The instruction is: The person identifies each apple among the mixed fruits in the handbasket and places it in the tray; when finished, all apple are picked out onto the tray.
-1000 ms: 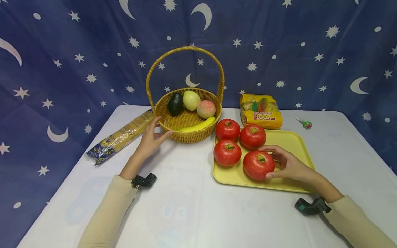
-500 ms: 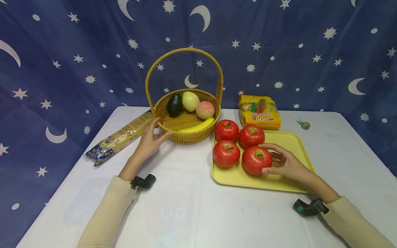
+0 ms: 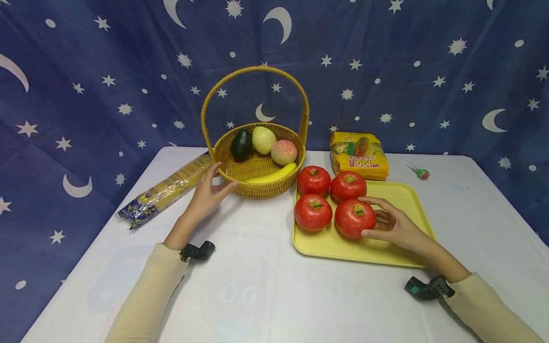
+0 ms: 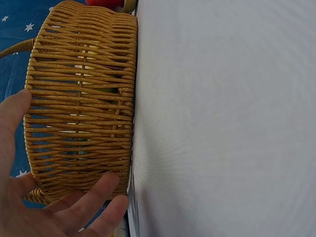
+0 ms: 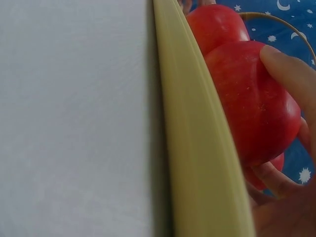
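Observation:
My right hand grips a red apple, thumb on the near side and fingers round the far side. That apple sits at the front of the yellow tray, close against other red apples. In the right wrist view the thumb presses on the gripped apple. My left hand rests against the left front of a wicker basket, fingers spread. The left wrist view shows its thumb at the rim and its fingers along the woven side. An avocado, a pale round fruit, a peach and a banana lie inside.
A long clear-and-blue packet lies left of the basket. Behind the tray stands a yellow packet, with a lollipop to its right. The basket's tall handle arches up before a star-patterned curtain. White cloth covers the table.
My right hand has slid its apple slightly away from me and left, nearer the others, then stayed almost still. The left hand keeps its place at the basket.

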`<state>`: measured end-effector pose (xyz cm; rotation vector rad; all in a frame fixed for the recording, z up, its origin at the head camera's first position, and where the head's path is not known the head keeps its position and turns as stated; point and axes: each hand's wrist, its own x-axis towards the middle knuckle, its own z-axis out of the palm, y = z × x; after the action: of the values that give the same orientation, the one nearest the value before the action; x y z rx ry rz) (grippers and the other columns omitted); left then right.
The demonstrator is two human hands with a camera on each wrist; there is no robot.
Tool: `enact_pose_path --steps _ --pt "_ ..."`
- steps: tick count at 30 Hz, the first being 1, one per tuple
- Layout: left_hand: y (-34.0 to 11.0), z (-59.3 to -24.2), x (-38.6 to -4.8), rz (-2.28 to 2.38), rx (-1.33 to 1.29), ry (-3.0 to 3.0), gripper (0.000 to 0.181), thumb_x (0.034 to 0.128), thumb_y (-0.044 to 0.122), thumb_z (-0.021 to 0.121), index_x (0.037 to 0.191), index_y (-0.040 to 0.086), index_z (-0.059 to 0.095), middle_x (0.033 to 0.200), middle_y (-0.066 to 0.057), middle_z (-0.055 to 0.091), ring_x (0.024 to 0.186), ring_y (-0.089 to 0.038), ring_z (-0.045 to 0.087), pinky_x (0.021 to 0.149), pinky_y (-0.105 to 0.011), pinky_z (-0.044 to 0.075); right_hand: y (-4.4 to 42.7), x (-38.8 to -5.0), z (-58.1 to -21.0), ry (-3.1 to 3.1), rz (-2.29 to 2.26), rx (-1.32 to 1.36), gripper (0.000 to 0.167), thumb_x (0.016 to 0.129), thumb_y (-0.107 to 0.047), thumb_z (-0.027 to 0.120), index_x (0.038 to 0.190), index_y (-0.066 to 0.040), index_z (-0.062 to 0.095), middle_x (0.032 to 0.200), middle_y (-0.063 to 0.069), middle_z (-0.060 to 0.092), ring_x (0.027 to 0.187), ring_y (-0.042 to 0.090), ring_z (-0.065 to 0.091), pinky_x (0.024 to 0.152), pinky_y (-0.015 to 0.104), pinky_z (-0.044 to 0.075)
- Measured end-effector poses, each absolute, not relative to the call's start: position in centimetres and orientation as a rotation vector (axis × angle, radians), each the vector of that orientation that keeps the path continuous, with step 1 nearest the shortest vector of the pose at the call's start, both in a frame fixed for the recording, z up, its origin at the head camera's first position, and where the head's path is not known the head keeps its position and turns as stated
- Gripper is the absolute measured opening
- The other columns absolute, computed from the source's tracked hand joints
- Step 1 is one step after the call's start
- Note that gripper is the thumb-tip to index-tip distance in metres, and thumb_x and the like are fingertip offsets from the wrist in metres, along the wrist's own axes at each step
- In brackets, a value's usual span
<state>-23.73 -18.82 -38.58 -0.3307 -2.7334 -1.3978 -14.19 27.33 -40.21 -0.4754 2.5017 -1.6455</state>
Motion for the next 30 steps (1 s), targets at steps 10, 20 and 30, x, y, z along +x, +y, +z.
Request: enact_pose_path --steps 10,20,30 --pt "-18.2 -38.5 -24.2 -1.402 -0.357 -2.731 0.086 0.0926 0.042 0.066 0.156 0.012 0.016 0.147 -0.027 0.031 0.112 -0.045 0.058 0.095 -0.053 0.049 28.2 -13.7 -39.7 2.481 -1.600 -0.473 0.072 0.086 -0.011 0.075 0.148 -0.018 0.039 0.145 0.003 0.042 0.118 0.004 0.052 0.092 0.018 0.049" --pt "-18.0 -37.8 -24.1 -1.355 -0.358 -2.795 0.086 0.0926 0.045 0.065 0.156 0.011 0.018 0.148 -0.026 0.031 0.113 -0.042 0.059 0.094 -0.052 0.050 29.5 -13.3 -38.4 2.533 -1.538 -0.596 0.061 0.088 -0.003 0.071 0.142 -0.005 0.044 0.135 -0.010 0.048 0.109 0.007 0.058 0.087 0.022 0.054" --pt "-19.1 -36.5 -22.8 -1.317 -0.383 -2.854 0.082 0.0935 0.048 0.062 0.156 0.014 0.020 0.154 -0.024 0.025 0.119 -0.040 0.056 0.097 -0.055 0.047 31.2 -14.1 -36.6 2.844 -1.432 -0.524 0.035 0.094 -0.007 0.065 0.126 0.004 0.057 0.119 -0.013 0.059 0.100 0.000 0.062 0.078 0.013 0.052"
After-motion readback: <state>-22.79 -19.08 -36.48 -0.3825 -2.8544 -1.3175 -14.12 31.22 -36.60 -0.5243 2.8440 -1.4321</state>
